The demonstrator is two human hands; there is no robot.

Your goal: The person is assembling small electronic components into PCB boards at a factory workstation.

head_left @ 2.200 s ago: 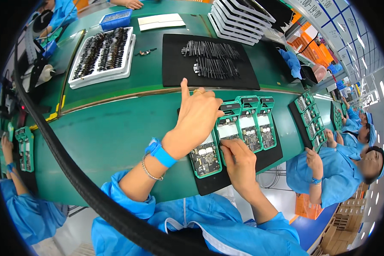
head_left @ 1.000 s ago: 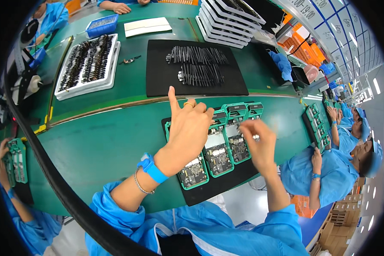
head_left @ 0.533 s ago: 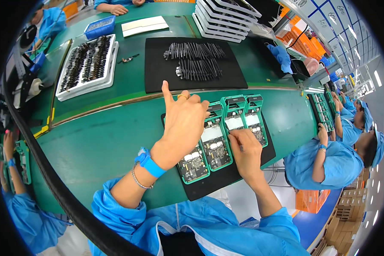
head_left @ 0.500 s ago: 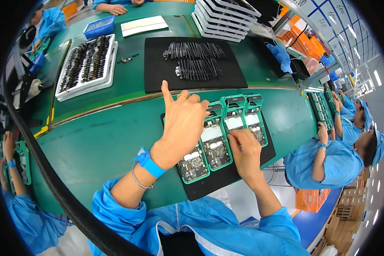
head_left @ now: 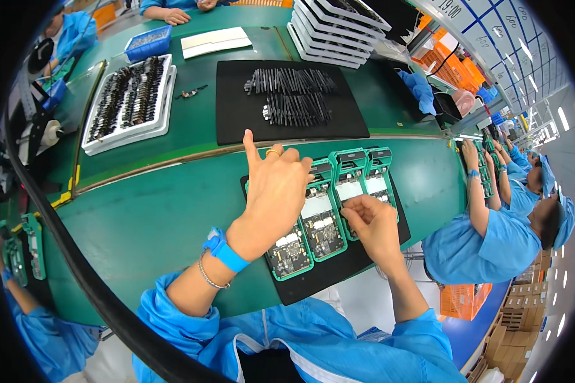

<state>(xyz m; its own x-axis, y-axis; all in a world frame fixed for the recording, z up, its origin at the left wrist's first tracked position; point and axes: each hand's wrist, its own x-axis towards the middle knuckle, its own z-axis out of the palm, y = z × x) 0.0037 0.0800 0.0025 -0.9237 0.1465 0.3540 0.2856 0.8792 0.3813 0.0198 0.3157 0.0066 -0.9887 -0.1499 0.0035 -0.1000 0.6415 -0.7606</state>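
Observation:
Several green-framed handheld housings (head_left: 324, 233) with exposed black circuit boards lie side by side on a black mat (head_left: 390, 237) before me. Over the upper part of the leftmost housing is my left hand (head_left: 275, 188), its little finger stretched out and its other fingers bent. The hand hides its thumb and whatever the bent fingers grip. My right hand (head_left: 375, 226) is closed in a pinch at the edge between the middle housings. What lies between its fingertips is too small to make out.
Beyond the housings, a black pad (head_left: 236, 102) bears two rows of thin black strips (head_left: 291, 80). A white tray (head_left: 131, 137) of dark parts, a blue bin (head_left: 148, 45) and stacked white trays (head_left: 335, 41) stand farther back. Co-workers (head_left: 485, 239) sit to the right. A black cable (head_left: 83, 274) crosses the left side.
My right hand has shifted slightly, its fingertips still at the housing's edge. My left hand stays nearly in place. At right, a co-worker's arm has reached farther forward.

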